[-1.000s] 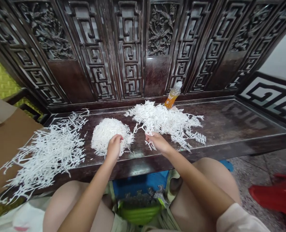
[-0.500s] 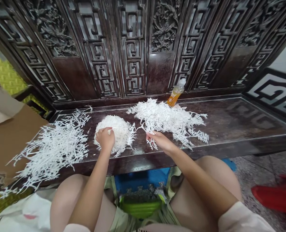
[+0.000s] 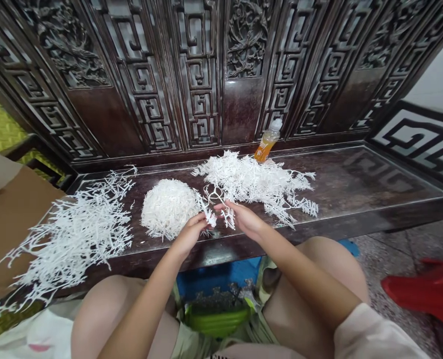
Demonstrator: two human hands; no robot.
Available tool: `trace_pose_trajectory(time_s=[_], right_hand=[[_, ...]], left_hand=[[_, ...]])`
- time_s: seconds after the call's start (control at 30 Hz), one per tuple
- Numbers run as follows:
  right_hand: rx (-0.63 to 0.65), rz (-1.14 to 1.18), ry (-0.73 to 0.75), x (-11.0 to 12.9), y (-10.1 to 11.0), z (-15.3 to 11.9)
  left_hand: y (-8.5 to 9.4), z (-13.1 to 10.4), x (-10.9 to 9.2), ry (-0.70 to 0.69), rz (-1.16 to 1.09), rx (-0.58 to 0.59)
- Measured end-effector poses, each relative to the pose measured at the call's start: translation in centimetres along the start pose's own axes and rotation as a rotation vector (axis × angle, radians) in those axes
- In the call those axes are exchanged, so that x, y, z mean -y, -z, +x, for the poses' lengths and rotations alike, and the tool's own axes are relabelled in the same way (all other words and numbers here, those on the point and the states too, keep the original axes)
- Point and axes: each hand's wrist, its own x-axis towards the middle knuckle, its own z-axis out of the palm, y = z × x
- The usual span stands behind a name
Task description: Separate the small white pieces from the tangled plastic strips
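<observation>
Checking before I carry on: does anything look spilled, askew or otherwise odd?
The left pile of white branching pieces straggles past the front edge of the bench, so some could fall. The bottle appears to lean, but that may be lens distortion. I see no liquid spilled.

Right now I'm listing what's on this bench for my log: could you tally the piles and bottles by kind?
White piles: 3 (left pile, middle pile, right pile)
Bottle with orange contents: 1
Total: 4
</observation>
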Motion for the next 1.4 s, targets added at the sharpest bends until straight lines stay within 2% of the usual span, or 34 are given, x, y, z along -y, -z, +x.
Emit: trace_pose_trajectory(time_s=[0.1,0.17,0.33,0.5,0.63,0.73,0.83,0.87,0.93,1.0,1.07,1.13,1.2,1.3,1.4], right_hand=[[0.053,0.017,-0.017,-0.1,-0.4,-0.2],[0.066,0.011,-0.037,-0.2,-0.7,-0.4],[0.031,0.055,-0.087,-0.9,-1.6,-0.6],[-0.015,0.097,-0.162,-2.0,-2.1,-0.5],[0.043,-0.128,-0.201,-1.5,-1.5,-0.6],[0.101,-0.408,-0.167,0.0,-0.6,-0.8],[0.187,-0.567,-0.153,1.5,0.3,-1.1],[0.172,-0.593,-0.129,1.8,0.6,-1.1],[0.053,-0.614,-0.021,2.3,0.8,-1.2],[-0.081,-0.623,0.14,2.4,0.8,-1.1],[-0.127,-0.69,0.291,2.2,0.5,-1.2],[-0.134,-0.842,0.413,1.8,0.2,-1.3],[-0.12,-1.009,0.473,1.5,0.0,-1.4],[-0.029,-1.132,0.462,1.1,0.0,-1.4],[0.058,-1.122,0.443,1.0,0.1,-1.2]], left_hand=[[-0.9,-0.4,0.0,-0.017,-0.101,0.082],[-1.6,-0.7,0.1,-0.072,-0.078,0.087],[-3.1,-1.2,0.6,-0.237,0.156,-0.067],[-3.3,-0.9,0.9,-0.339,0.296,-0.237],[-2.5,-0.7,0.7,-0.339,0.348,-0.314],[-1.9,-0.5,0.8,-0.301,0.325,-0.379],[-1.5,-0.1,1.0,-0.236,0.248,-0.39],[-1.4,0.0,1.1,-0.219,0.227,-0.381],[-1.3,0.2,1.3,-0.198,0.202,-0.35],[-1.4,0.3,1.3,-0.19,0.193,-0.309],[-1.5,0.3,1.4,-0.192,0.191,-0.268],[-1.7,0.2,1.4,-0.197,0.191,-0.235],[-1.7,0.1,1.4,-0.207,0.185,-0.216],[-1.7,0.2,1.5,-0.227,0.173,-0.198],[-1.7,0.2,1.5,-0.243,0.154,-0.187]])
